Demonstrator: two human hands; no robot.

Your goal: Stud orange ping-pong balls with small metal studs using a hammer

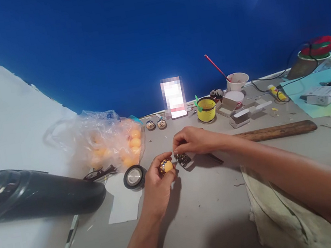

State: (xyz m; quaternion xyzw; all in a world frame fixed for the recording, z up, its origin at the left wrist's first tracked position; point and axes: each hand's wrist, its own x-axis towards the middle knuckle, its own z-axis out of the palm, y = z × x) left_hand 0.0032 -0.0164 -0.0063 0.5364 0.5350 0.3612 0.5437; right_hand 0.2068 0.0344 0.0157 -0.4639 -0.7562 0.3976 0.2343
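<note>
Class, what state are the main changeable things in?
Small orange ball: partly covered, in left hand
Dark shiny pieces: grouped at right hand
Bright rectangular screen: lit
Clear plastic bag: holding orange balls
White round cup: upright, red stick inside
Yellow round pot: upright, open
Beige cloth: creased

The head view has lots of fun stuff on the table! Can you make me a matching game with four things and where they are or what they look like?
Things:
1. Ball with shiny bits
2. Red stick
3. Clear plastic bag
4. Yellow tub

Clues:
A. Has orange balls inside
B. Has a green leaf shape on its side
C. Held in the left hand
D. Leans in a white cup

Right pairs: 1-C, 2-D, 3-A, 4-B
</note>
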